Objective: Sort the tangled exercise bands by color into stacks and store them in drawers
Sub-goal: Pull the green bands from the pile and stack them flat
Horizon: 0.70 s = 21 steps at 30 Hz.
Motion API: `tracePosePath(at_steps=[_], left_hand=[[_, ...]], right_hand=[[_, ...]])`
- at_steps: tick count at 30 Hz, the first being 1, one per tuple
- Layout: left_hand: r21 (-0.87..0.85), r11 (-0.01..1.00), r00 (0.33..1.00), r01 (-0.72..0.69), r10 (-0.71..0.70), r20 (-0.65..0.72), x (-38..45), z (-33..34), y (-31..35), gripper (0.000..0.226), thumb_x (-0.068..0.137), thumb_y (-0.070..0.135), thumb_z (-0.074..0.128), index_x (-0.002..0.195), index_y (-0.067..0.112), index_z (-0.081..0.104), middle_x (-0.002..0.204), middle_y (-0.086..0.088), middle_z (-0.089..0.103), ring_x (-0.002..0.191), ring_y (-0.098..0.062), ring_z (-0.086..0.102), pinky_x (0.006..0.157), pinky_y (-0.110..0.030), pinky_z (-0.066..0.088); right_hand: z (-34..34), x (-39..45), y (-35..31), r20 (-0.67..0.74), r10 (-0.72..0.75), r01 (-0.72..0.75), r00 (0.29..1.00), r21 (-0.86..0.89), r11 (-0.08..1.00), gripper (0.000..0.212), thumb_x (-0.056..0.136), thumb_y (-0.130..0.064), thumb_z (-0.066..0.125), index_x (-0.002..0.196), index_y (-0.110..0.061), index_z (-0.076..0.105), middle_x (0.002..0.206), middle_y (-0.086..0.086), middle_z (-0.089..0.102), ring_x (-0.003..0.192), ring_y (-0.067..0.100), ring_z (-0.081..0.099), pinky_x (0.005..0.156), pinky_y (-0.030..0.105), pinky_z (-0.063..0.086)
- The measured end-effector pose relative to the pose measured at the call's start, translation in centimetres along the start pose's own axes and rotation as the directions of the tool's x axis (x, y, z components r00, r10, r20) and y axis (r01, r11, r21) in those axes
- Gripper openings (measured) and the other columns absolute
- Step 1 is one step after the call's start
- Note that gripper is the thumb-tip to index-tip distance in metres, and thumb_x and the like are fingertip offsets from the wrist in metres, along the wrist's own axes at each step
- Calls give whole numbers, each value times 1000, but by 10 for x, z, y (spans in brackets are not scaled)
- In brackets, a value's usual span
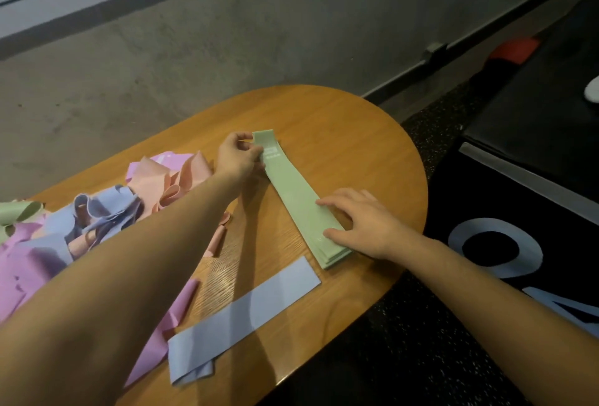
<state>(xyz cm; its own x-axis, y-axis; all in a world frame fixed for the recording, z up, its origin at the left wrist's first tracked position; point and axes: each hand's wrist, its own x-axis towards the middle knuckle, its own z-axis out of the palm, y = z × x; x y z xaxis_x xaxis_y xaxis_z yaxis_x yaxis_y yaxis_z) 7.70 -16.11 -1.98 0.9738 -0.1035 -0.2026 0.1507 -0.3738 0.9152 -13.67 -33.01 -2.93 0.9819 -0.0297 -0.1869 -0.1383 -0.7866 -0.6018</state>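
A stack of green bands [293, 193] lies flat and diagonal on the wooden table [359, 133]. My left hand [238, 154] pinches the far end of the top green band. My right hand [359, 222] rests with straight fingers on the near end of the stack. A blue band [246, 316] lies flat nearer the table's front edge. At the left sits a tangled pile [81, 224] of pink, purple, blue, peach and green bands, partly hidden by my left forearm.
The table's rounded end is at the right, with dark speckled floor beyond it. A black box [518, 198] with light blue lettering stands at the right. A grey concrete wall runs behind the table. No drawers are in view.
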Motion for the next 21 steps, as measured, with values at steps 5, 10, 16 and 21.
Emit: tracePosePath(at_steps=[5, 10, 16, 21], left_hand=[[59, 998, 999, -32, 34, -24, 2, 4, -5, 35, 96, 10, 66, 127, 21, 53, 106, -9, 65, 85, -24, 73, 72, -41, 64], [448, 876, 975, -179, 219, -39, 9, 7, -9, 43, 95, 16, 67, 134, 24, 52, 137, -4, 45, 104, -15, 55, 86, -29, 53], [564, 794, 971, -226, 232, 63, 0, -1, 2, 41, 98, 27, 64, 137, 23, 50, 148, -4, 29, 108, -20, 56, 79, -27, 55], [563, 771, 950, -296, 300, 88, -24, -32, 1, 25, 100, 31, 59, 124, 24, 61, 145, -2, 38, 90, -6, 53, 80, -21, 48]], right_hand=[[9, -2, -2, 108, -57, 76, 993, -180, 981, 51, 105, -45, 37, 154, -40, 27, 162, -12, 21, 147, 13, 15, 119, 37, 12], [8, -2, 0, 129, -60, 86, 990, -202, 976, 51, 105, -47, 33, 155, -42, 24, 164, -13, 16, 147, 13, 15, 119, 38, 13], [2, -2, -7, 123, -63, 83, 990, -164, 983, 53, 103, -44, 43, 154, -39, 29, 162, -12, 21, 146, 14, 21, 120, 37, 19], [-10, -7, -25, -31, -92, 91, 995, -25, 996, 51, 100, -34, 54, 149, -33, 39, 154, -13, 36, 141, 12, 31, 115, 30, 27]])
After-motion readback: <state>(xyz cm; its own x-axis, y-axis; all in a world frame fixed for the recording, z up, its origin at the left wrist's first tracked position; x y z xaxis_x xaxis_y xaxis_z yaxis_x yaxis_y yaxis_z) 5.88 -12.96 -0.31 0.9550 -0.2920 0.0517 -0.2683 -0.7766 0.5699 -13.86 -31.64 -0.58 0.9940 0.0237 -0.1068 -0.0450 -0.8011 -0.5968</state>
